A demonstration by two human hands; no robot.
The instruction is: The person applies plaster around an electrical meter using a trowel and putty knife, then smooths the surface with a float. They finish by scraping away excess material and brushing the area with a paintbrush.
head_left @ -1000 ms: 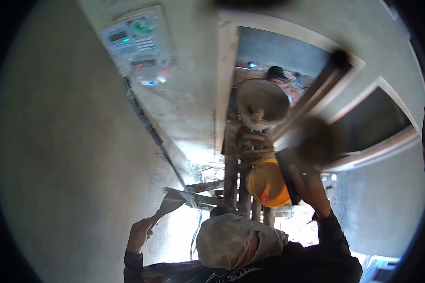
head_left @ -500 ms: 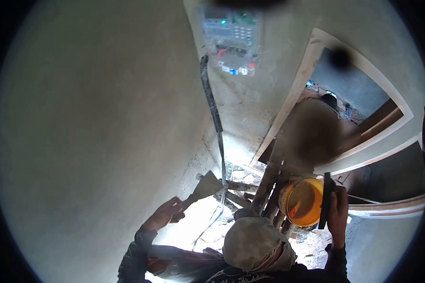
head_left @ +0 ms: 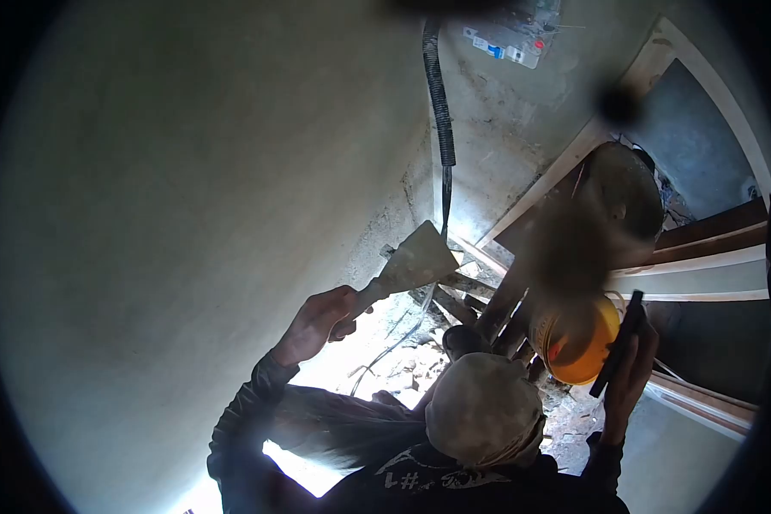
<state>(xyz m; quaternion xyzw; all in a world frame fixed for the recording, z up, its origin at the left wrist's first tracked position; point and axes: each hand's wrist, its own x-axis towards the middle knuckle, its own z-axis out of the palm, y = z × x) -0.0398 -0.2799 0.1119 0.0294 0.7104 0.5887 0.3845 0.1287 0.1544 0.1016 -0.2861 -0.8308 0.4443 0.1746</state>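
My left hand is closed around the handle of a broad putty knife, its flat, dusty blade pointing up and right, beside the plastered wall. On the right, my right hand grips a flat black plastering float, seen nearly edge-on. The float overlaps the right rim of a yellow bucket in this view. Inside the bucket is greyish material and a small red-orange thing. Below, between my arms, is a rounded shape in dusty cloth, with a dark shoe just beyond it.
A smooth grey wall fills the left. Black corrugated conduit runs down the corner from an electrical box. Wooden poles lie under the bucket, near a round brownish container. Framed openings stand at right; rubble lies below.
The view has shifted, so the electrical box is partly cut off at the top. My left hand and putty knife sit higher and further right; the float is more tilted beside the bucket.
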